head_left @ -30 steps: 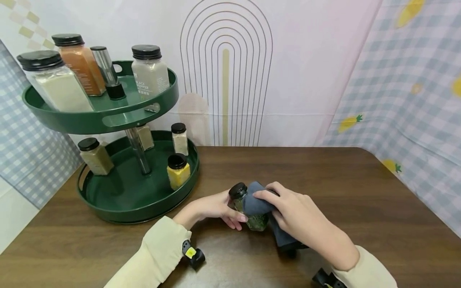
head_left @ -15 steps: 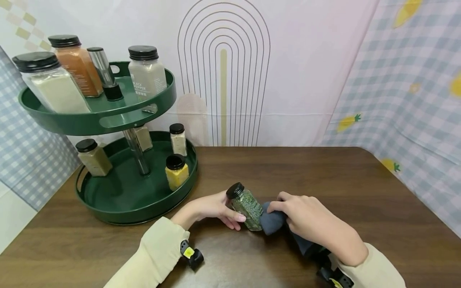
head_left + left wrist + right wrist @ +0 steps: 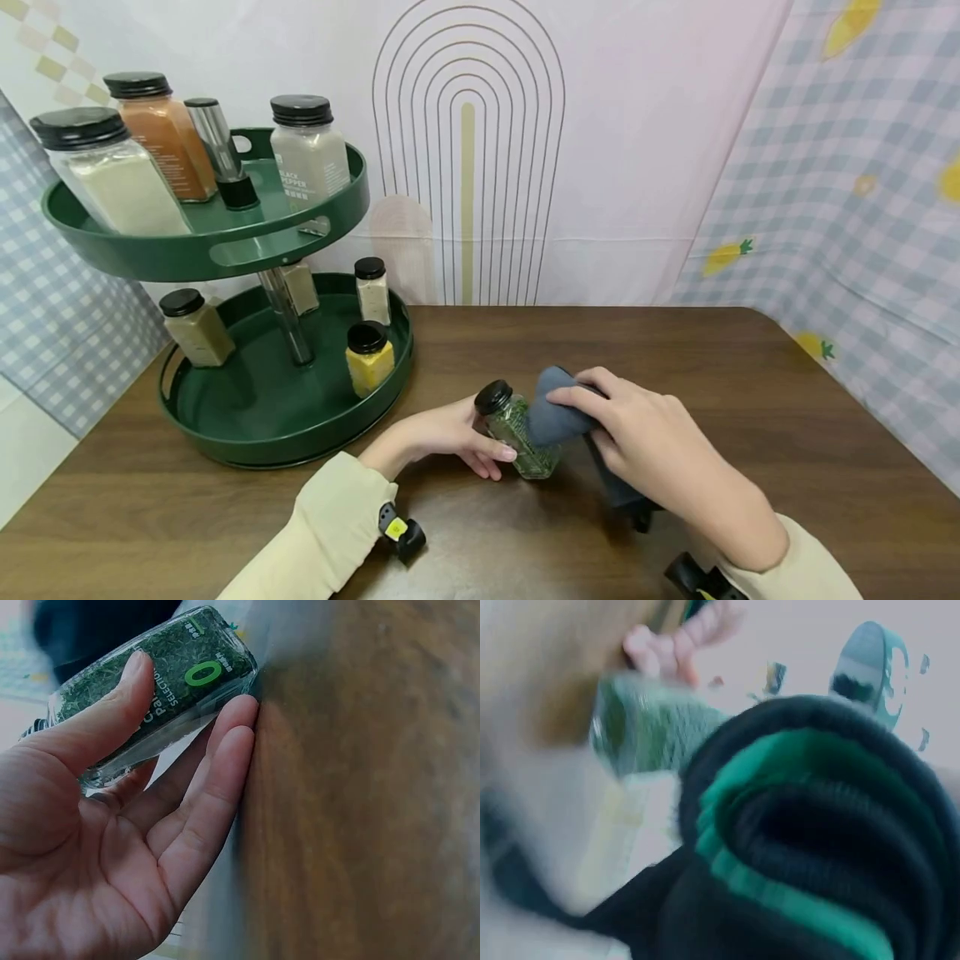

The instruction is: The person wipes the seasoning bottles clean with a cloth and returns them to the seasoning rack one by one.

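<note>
A jar of dried green herbs [image 3: 513,422] with a black lid leans at a tilt above the tabletop. My left hand [image 3: 450,435] holds it near the lid end, with the thumb across its labelled face, as the left wrist view shows. In that view the jar [image 3: 176,686] bears a green ring-shaped mark. My right hand [image 3: 652,437] grips a blue-grey cloth [image 3: 555,412], bunched up against the jar's right side and covering part of it. In the right wrist view the folded cloth [image 3: 799,907] shows a green inner side; that view is blurred.
On the left stands a green two-tier rack [image 3: 262,433]. Its upper tray [image 3: 157,254] carries large spice jars and a silver-and-black cylinder [image 3: 225,154]. Several small jars, one yellow [image 3: 371,367], stand on the lower tier. Brown wooden tabletop [image 3: 675,350] extends to the right.
The cloth in my right hand has gone from the jar's lid end to its base, then back up against its right side. My left hand and the jar have stayed nearly still.
</note>
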`<state>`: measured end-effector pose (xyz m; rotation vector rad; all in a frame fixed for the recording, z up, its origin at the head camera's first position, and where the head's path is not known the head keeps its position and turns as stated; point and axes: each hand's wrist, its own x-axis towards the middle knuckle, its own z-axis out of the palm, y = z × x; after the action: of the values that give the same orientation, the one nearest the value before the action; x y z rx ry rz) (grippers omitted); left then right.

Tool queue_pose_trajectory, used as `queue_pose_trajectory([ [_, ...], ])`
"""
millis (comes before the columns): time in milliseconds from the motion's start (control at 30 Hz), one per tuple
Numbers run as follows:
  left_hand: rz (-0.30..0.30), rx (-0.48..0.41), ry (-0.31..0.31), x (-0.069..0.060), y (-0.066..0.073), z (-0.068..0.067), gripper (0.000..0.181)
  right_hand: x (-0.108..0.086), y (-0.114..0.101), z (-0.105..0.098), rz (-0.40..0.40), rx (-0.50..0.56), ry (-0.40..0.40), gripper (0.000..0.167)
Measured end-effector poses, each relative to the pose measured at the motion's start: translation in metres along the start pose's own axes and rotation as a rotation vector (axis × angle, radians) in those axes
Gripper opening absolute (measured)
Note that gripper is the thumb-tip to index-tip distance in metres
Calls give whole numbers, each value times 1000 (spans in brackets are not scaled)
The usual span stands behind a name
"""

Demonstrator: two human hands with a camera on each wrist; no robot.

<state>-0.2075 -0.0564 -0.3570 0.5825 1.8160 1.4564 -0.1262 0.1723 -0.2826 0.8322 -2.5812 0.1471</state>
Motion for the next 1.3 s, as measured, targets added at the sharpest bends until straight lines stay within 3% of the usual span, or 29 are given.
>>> queue_pose_trajectory([
  [100,0,22,20,0,2,2,56,2,-10,8,-59,34,90,50],
  [200,5,42,25,0,3,4,55,2,-16,17,-81,27,85,50],
  [533,-12,-22,14,3,-3,0,50,-4,-12,17,-36,-7,-145,44],
  [733,-1,-58,13,2,-6,-4,54,-5,-6,18,-33,-22,-227,44],
  [967,-8,-97,63,0,-3,-2,64,-5,-2,21,-27,-30,-311,41],
  [1133,11,-88,112,2,-1,1,59,-5,2,18,0,-49,-371,40],
  [1233,42,-61,141,5,0,2,54,-5,4,11,35,-93,-333,41],
  [1300,70,-24,153,7,1,4,51,-5,4,7,56,-107,-255,41],
])
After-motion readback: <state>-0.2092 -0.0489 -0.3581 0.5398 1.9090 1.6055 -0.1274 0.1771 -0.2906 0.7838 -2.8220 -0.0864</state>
